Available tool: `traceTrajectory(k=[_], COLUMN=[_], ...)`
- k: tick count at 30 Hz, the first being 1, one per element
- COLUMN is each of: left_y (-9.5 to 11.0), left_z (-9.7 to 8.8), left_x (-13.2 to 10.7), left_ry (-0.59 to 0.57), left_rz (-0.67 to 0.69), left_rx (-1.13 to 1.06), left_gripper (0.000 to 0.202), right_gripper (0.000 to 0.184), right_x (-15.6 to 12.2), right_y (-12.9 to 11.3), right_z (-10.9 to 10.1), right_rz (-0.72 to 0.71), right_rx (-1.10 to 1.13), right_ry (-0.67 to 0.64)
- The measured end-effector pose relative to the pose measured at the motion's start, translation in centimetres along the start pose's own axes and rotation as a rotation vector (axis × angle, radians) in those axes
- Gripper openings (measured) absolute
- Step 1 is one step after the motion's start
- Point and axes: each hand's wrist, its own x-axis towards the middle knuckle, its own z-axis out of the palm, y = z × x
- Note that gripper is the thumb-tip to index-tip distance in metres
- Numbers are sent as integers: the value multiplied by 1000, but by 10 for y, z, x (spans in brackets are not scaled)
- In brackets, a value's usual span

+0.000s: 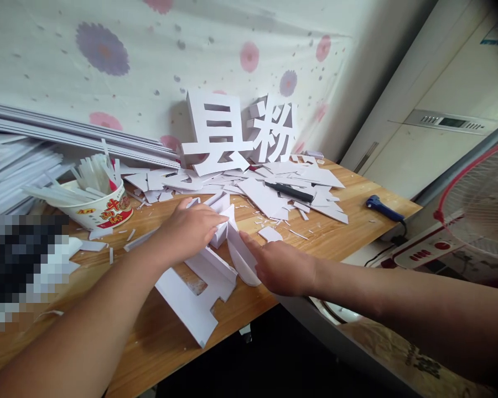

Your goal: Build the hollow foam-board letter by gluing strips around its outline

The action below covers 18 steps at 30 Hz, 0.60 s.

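A partly built white foam-board character [186, 298] lies on the wooden table in front of me, with thin side walls standing up from its flat face. My left hand [195, 224] is closed over its upper part, fingers bent and pressed against the upright walls. From the right, my right hand [274, 262] grips a curved white strip [240, 251] at the character's right side, its index finger stretched along the strip's upper edge. My left palm and fingers hide part of the walls, and my right thumb is out of sight.
Two finished white characters [218, 132] stand against the flowered wall cover. Board offcuts [265, 199] and a black cutter knife [290, 192] lie before them. A paper bucket [99, 207] of glue sticks stands left, a blue glue gun [384, 209] right. A fan [477, 199] is beside the table.
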Motion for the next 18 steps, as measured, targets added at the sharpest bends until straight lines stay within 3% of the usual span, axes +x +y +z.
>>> traceTrajectory(k=[3,10,14,18], left_y=[5,8,12,16], left_z=[3,9,7,3], left_x=[7,8,7,6], left_ry=[-30,14,-4,-37], left_rz=[16,-2,18,21], left_rx=[17,80,96,116], left_gripper=[38,38,39,38], right_gripper=[88,88,87,90], right_x=[-2,-4,-3,-9], right_y=[-6,-17,-22,-23], right_z=[1,3,5,2], right_rz=[4,71,75,52], right_rx=[13,93,181,185], right_ry=[31,-52,-12,-56])
